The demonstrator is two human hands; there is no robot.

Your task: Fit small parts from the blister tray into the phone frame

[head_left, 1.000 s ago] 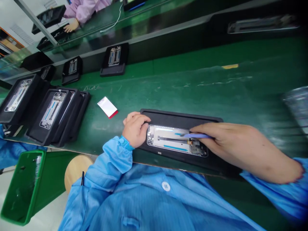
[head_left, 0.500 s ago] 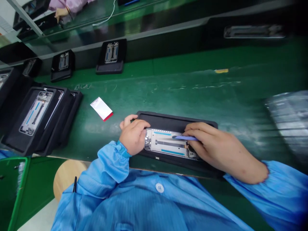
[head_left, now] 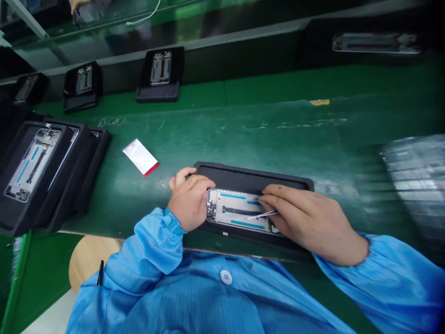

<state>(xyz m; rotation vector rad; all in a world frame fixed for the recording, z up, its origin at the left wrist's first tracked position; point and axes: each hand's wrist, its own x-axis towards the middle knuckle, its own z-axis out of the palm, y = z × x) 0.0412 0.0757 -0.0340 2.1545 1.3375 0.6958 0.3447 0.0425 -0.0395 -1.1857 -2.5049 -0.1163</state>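
An opened phone frame [head_left: 239, 213] with blue strips and a dark flex cable lies in a black foam tray [head_left: 243, 177]. My left hand [head_left: 189, 202] is curled against its left end, thumb and fingers closed on that edge and close to the tray's rim. In my right hand [head_left: 306, 218] I pinch slim tweezers [head_left: 262, 215], whose tip points down onto the frame near the flex cable. My right fingers cover the frame's right end.
To the left stand stacked foam trays [head_left: 74, 171] with phone frames. A white card [head_left: 141, 157] lies on the green table. More trays [head_left: 160, 74] sit at the back; plastic packs [head_left: 417, 176] lie at the right. Across the table a person's hand [head_left: 75, 3] partly shows.
The tweezers' tip has moved down across the phone frame, and the tweezers have turned in my right fingers. My left hand stays at the frame's left end. The view has shifted slightly.
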